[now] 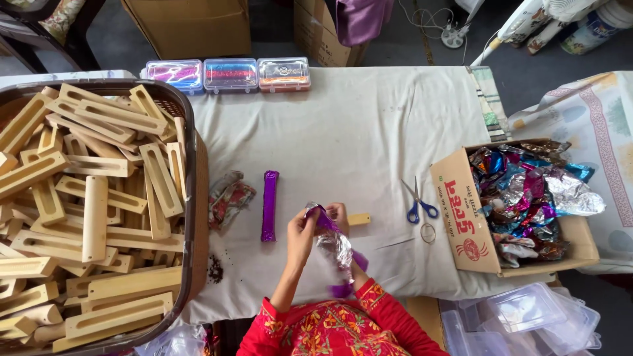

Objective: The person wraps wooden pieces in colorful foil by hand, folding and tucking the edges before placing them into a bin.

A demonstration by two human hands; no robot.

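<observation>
Purple foil point(333, 240) is going around a wooden block point(358, 219) low in the middle of the frame. We are pinching it with both hands, left hand point(301, 232) and right hand point(339, 214) closed on it. We are keeping a wrapped block point(269, 205) just left and scissors point(417, 201) right.

both hands raised together, left hand point(301, 232) and right hand point(337, 214) fingers pinched.

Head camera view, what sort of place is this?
Probably a small home craft workshop: a basket heaped with slotted wooden blocks, a carton of coloured foil sheets, and both hands wrapping foil around one block.
</observation>
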